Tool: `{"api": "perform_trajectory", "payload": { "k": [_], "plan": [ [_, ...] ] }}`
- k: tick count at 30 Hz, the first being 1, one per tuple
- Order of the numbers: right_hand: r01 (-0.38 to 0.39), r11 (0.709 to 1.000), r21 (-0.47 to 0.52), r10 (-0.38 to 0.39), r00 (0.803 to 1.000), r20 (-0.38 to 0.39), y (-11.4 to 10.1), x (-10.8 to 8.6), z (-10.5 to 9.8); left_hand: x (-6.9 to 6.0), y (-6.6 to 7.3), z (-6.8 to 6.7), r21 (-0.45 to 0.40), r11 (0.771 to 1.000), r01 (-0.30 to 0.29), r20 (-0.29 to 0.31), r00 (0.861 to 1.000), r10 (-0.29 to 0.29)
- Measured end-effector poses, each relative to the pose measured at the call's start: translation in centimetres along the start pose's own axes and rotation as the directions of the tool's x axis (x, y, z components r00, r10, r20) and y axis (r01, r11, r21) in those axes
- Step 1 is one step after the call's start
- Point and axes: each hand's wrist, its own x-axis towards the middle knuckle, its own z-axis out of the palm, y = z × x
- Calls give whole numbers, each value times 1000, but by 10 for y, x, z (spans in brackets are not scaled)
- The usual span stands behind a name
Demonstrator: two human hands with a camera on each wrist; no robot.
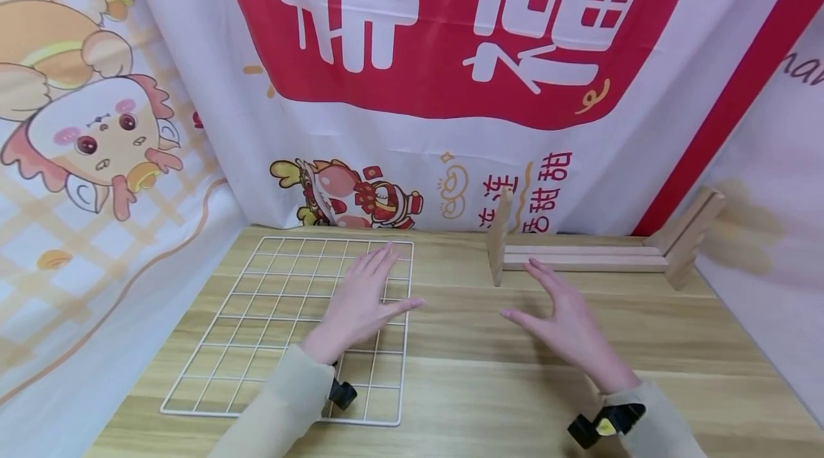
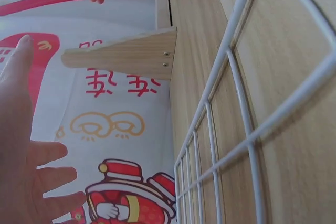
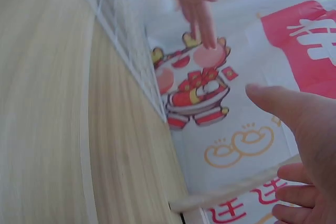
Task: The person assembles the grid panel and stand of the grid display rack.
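Observation:
The left hand point(image 1: 363, 300) hovers over the right part of a white wire grid point(image 1: 404, 343), fingers extended and thumb spread, holding nothing. In the left wrist view the same hand point(image 2: 26, 156) is at the left edge, apart from the grid point(image 2: 212, 169). The right hand point(image 1: 569, 322) is in the air in front of a wooden stand point(image 1: 586, 259), its thumb and fingers spread with nothing between them. The right wrist view shows that hand point(image 3: 310, 145) at the right edge, near one end piece of the stand point(image 3: 236, 188).
The wood-grain table point(image 1: 476, 401) meets a printed cloth backdrop point(image 1: 450, 143) at its back edge. More cloth point(image 1: 103, 250) hangs on the left side, and another sheet point(image 1: 772, 250) on the right. The stand's end pieces rise upright from the table.

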Motion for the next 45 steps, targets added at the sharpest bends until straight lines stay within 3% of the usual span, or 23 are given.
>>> {"api": "perform_trajectory", "payload": {
  "k": [5,12,16,23,29,35,39,45],
  "plan": [
    [-19,985,172,21,1000,-7,-6,0,6,-12,-11,-10,-148,984,95,-2,995,-96],
    [-111,942,316,98,994,57,-15,2,20,-23,-32,-23,-302,929,215,-9,974,-228],
    [-111,924,366,87,993,81,-21,4,30,-30,-45,-29,-332,902,275,-20,954,-298],
    [-122,886,447,66,988,140,-28,7,49,-38,-79,-33,-405,859,312,-27,936,-352],
    [-175,859,482,74,973,221,-32,8,66,-48,-110,-40,-444,821,359,1,916,-400],
    [-198,818,540,55,961,269,-37,10,84,-58,-138,-47,-458,789,411,-5,886,-464],
    [-204,797,569,20,950,313,-44,10,98,-65,-155,-51,-469,767,437,3,870,-494],
    [-191,787,587,-46,930,364,-60,10,114,-79,-176,-58,-493,733,468,-3,842,-539]
  ]
}}
